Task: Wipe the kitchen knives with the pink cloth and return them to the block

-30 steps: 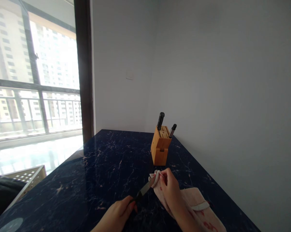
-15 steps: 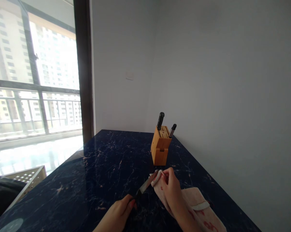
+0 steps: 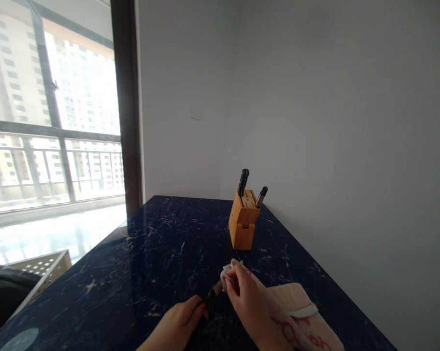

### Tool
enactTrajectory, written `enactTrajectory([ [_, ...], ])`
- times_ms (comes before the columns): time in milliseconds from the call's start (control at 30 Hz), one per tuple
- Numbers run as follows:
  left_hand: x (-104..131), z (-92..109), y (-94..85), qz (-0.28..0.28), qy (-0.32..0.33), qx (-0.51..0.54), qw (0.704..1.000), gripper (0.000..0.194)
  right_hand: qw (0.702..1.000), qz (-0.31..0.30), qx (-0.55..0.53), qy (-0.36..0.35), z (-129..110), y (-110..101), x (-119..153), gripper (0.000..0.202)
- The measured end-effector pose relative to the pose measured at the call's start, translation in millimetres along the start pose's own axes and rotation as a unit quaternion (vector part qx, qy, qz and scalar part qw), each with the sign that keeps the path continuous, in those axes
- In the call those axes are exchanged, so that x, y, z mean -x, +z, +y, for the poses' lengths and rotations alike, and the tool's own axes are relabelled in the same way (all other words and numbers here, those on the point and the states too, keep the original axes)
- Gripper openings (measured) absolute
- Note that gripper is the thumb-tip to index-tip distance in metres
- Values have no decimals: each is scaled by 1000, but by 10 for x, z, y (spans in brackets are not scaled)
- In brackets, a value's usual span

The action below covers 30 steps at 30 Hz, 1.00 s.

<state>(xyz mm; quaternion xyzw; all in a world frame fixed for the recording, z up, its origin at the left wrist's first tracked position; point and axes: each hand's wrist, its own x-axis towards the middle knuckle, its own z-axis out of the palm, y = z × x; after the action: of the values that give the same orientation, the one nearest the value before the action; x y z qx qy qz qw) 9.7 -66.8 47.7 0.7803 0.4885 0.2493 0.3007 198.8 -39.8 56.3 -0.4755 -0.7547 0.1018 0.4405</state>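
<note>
My left hand (image 3: 182, 316) is closed round the black handle of a knife (image 3: 214, 291), whose blade points away and to the right. With its fingers pinched, my right hand (image 3: 243, 292) holds a corner of a pale cloth (image 3: 292, 304) with red markings against the blade. Most of the blade is hidden by the cloth and fingers. The rest of the cloth trails over the table under my right forearm. Just beyond my hands stands a wooden knife block (image 3: 242, 224). A black-handled knife (image 3: 243, 182) and another handled tool (image 3: 261, 197) stick up from it.
The dark blue marble-patterned table (image 3: 161, 243) runs back to a grey wall (image 3: 315, 146). A cream perforated basket (image 3: 40, 268) with dark fabric stands off the table's left edge. Large windows (image 3: 81, 97) are at the left.
My right hand has slid the cloth corner along the blade toward the handle, down and to the left. My left hand and the knife have stayed nearly still.
</note>
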Motion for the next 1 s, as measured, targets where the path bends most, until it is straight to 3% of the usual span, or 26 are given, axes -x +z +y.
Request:
enactTrajectory([
  [233, -12, -27, 31, 1, -5, -28, 1000, 33, 997, -71, -26, -5, -105, 48, 60, 11],
  [400, -17, -33, 28, 2, -10, -25, 1000, 33, 997, -73, -23, 27, -114, 60, 64, 13],
  [1000, -12, -44, 50, 13, 0, -30, 999, 31, 996, -80, -28, 32, -136, 101, 72, 17],
])
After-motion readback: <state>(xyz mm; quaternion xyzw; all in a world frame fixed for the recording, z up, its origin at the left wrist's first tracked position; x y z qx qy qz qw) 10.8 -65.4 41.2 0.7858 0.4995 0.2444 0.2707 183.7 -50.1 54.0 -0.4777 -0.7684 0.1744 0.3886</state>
